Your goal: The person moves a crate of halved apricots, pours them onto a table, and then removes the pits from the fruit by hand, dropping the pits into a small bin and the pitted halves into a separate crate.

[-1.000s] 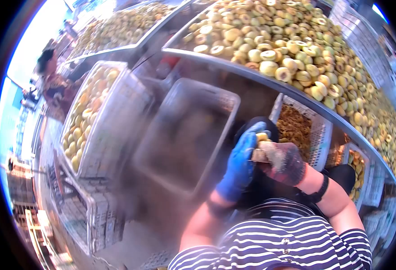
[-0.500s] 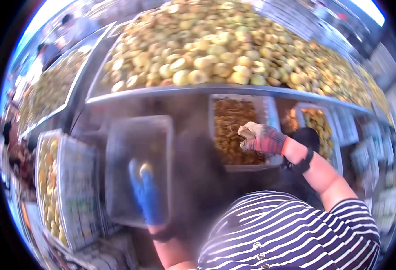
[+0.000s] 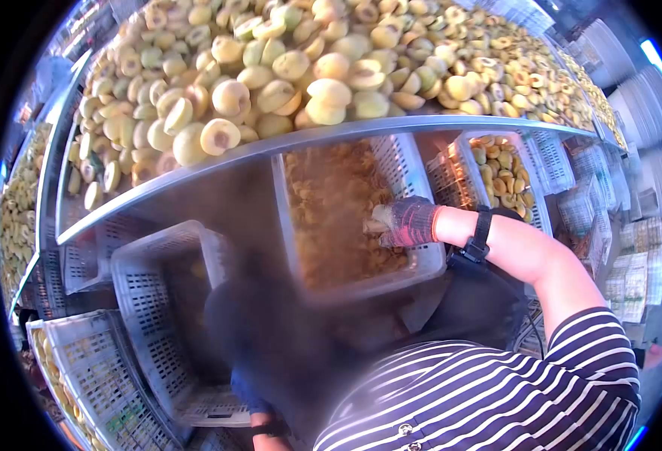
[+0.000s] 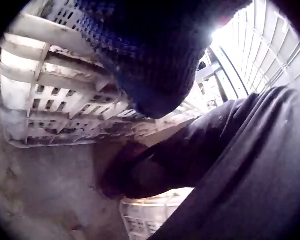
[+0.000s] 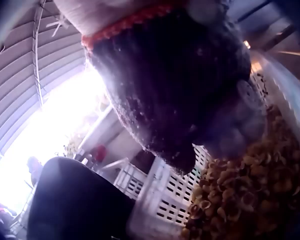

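Observation:
The right hand [image 3: 414,222], in a dark red and grey glove with pale fingertips, is over a white crate [image 3: 435,263] of brown scraps [image 3: 331,203]. In the right wrist view the dark glove [image 5: 165,80] hangs beside similar scraps [image 5: 240,192]; whether its fingers hold anything is unclear. The left hand [image 3: 247,389], in a blue glove, is low beside an open white crate [image 3: 147,301], its fingers hidden. In the left wrist view the blue glove [image 4: 145,65] is dark, near crate slats [image 4: 65,100]; its fingers cannot be made out.
A metal-edged table [image 3: 271,139] heaped with halved yellow-green fruit [image 3: 331,98] spans the front. At lower left stands a crate [image 3: 90,368] of fruit; at right, another [image 3: 504,177] with fruit halves. Stacked crates [image 3: 631,278] stand farther right.
The hands, together a second ago, are now apart. My left hand has dropped lower beside the open crate, and the small yellow piece at it is out of sight. The view has swung right.

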A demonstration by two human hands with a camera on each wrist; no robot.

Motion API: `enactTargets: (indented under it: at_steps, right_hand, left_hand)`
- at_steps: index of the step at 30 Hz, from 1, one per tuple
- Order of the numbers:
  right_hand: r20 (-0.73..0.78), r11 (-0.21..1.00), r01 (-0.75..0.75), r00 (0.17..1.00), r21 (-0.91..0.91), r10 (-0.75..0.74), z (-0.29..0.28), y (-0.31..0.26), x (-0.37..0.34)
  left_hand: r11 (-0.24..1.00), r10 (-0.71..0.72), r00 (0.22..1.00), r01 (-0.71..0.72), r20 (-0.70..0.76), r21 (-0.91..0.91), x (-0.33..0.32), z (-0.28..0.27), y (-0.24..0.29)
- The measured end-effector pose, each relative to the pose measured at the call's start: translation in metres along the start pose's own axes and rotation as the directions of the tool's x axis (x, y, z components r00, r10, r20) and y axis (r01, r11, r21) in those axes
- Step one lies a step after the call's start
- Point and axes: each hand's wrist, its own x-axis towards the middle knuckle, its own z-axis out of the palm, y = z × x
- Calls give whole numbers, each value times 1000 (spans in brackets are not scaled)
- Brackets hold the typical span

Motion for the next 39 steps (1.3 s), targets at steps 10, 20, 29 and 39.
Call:
enactTargets:
  at_steps: [10,20,29,39]
  right_hand:
    - [415,984,52,902,169,-119,58,68,174]
    - [321,984,180,930,21,-177,43,20,146]
    - [526,996,83,849,-32,-54,98,-101,93]
    - [542,906,90,824,-413,165,125,-98,94]
  left_hand:
    - [932,-302,953,300,-24,206,-2,7,4]
    - [894,-301,939,339,-167,293,4,1,46]
    - [837,-359,933,336,-31,432,-3,0,38]
    - [886,-302,953,291,-26,361,1,-4,47]
